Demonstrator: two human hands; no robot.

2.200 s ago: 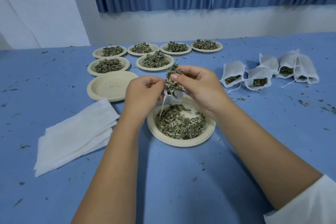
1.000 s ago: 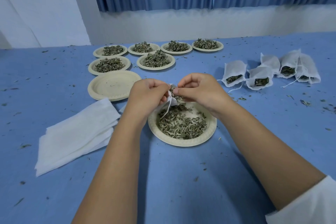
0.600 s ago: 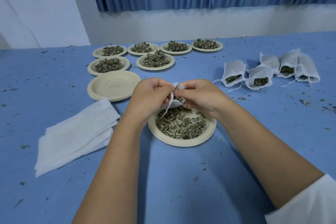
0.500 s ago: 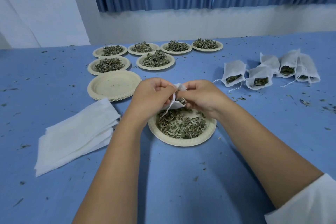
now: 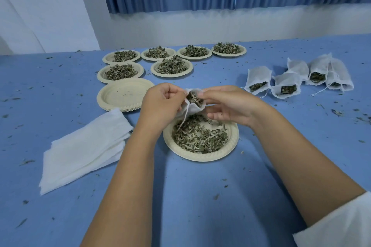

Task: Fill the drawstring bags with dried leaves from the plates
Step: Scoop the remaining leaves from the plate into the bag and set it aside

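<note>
Left hand [image 5: 160, 104], right hand [image 5: 226, 106] pinch bag [image 5: 193, 108] (leaves [image 5: 193, 98] inside)

**Blue table, strewn with leaf crumbs**

The table [image 5: 190, 196] bears six leaf-heaped plates [image 5: 188, 70] near its far edge, an empty plate stack [image 5: 124, 94] before them, one leaf plate [image 5: 233, 136] mid-table, a white fabric pile [image 5: 84, 150] left, filled bags [image 5: 259, 78] right, and crumbs [image 5: 335, 112] throughout.
</note>
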